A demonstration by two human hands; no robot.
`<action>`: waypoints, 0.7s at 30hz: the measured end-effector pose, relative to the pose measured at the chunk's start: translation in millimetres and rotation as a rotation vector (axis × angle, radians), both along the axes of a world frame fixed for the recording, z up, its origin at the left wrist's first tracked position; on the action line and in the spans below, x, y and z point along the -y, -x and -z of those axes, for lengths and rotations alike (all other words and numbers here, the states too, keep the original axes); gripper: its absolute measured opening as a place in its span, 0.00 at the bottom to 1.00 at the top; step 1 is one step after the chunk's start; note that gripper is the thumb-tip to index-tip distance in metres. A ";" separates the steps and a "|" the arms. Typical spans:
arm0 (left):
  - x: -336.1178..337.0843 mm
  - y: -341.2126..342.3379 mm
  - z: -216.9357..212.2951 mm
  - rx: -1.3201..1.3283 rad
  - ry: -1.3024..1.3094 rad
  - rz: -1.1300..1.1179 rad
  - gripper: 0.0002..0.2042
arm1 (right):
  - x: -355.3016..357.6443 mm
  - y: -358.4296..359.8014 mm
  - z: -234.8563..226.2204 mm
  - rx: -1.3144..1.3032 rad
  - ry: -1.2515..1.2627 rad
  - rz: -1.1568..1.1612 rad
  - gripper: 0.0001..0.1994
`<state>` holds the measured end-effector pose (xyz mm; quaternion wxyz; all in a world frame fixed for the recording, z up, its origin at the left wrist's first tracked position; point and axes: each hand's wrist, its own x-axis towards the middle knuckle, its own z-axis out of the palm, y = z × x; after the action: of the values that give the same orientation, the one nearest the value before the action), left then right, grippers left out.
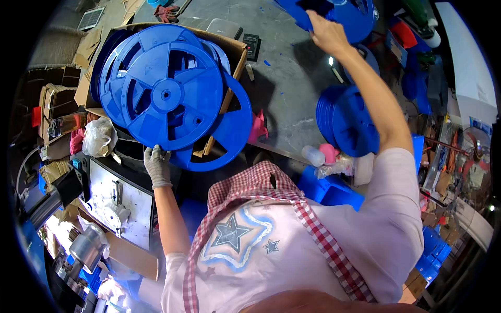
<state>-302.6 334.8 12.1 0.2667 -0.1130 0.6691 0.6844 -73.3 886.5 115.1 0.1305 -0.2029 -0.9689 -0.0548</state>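
Observation:
Large blue plastic reels (195, 96) with spoked openings lie piled in a cardboard box (239, 73) at the left, some jutting past its near edge. My left hand (157, 168), in a pale glove, is closed at the near rim of the front reel, with its fingertips against the edge. Stretched far out to the upper right, my bare right hand (329, 34) grips the edge of another blue reel (357, 21). Part of that reel runs out of the picture, and its dark opening sits by my fingers. Several stacked blue reels (349, 120) stand below my right forearm.
Across the grey work surface (289, 96) are a black box-shaped device (252, 46) and a pink cloth (259, 127). A machine with a metal plate (117, 195) stands close by my left forearm. A blue bin (329, 190) and a clear plastic cup (313, 155) are near my right side.

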 end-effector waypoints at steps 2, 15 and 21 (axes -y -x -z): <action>-0.4 -2.7 -1.6 -0.002 0.012 0.020 0.08 | -17.6 0.5 76.2 0.020 -0.016 0.034 0.24; -10.6 -3.6 -16.6 0.005 0.029 0.055 0.12 | 53.4 -34.8 286.5 0.146 0.312 0.243 0.29; -6.2 5.0 -7.5 0.032 -0.020 0.125 0.10 | 61.1 -42.8 265.9 0.302 0.394 0.309 0.27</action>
<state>-307.6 341.0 19.6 0.3206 -0.0794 0.6638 0.6711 -30.5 825.5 -150.9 -0.0671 -0.3591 -0.9269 0.0857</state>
